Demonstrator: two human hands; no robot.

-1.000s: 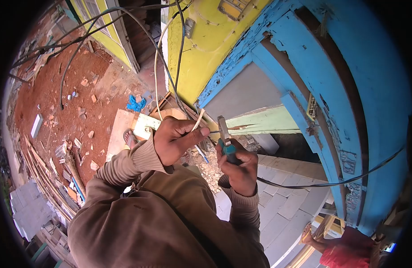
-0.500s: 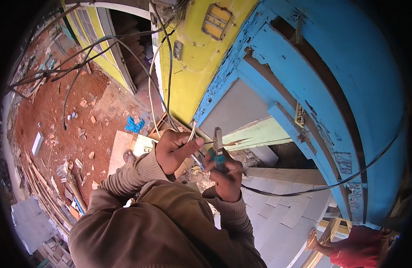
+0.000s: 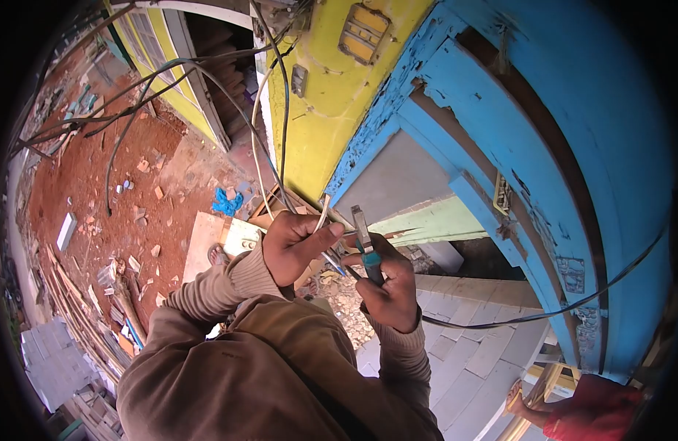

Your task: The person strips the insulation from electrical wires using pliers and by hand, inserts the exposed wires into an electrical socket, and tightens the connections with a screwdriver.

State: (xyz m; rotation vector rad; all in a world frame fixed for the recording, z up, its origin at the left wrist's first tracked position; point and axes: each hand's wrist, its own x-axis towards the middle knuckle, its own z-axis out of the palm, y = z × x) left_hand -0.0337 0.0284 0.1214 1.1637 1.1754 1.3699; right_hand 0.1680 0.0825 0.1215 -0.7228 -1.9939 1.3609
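My left hand (image 3: 295, 246) is closed around wires, thumb and fingertips pinching them; a pale wire end (image 3: 324, 212) sticks up past the thumb. Below it, a blue-tipped wire (image 3: 334, 263) slants down between the hands. My right hand (image 3: 389, 288) is wrapped round pliers with dark green handles (image 3: 371, 260). The metal jaws (image 3: 360, 220) point up, just right of my left thumb. Whether the jaws touch a wire is too small to tell.
Dark cables (image 3: 199, 62) loop across the upper left. A yellow wall (image 3: 317, 110) and a blue panelled wall (image 3: 530, 147) stand ahead. A black cable (image 3: 500, 322) runs right. A person in red (image 3: 592, 411) is at lower right. Rubble lies on red soil (image 3: 163, 220).
The view has shifted a little. Between the frames the pliers' handles have spread apart somewhat in my right hand, and its fingers have loosened slightly. My left hand keeps its pinch.
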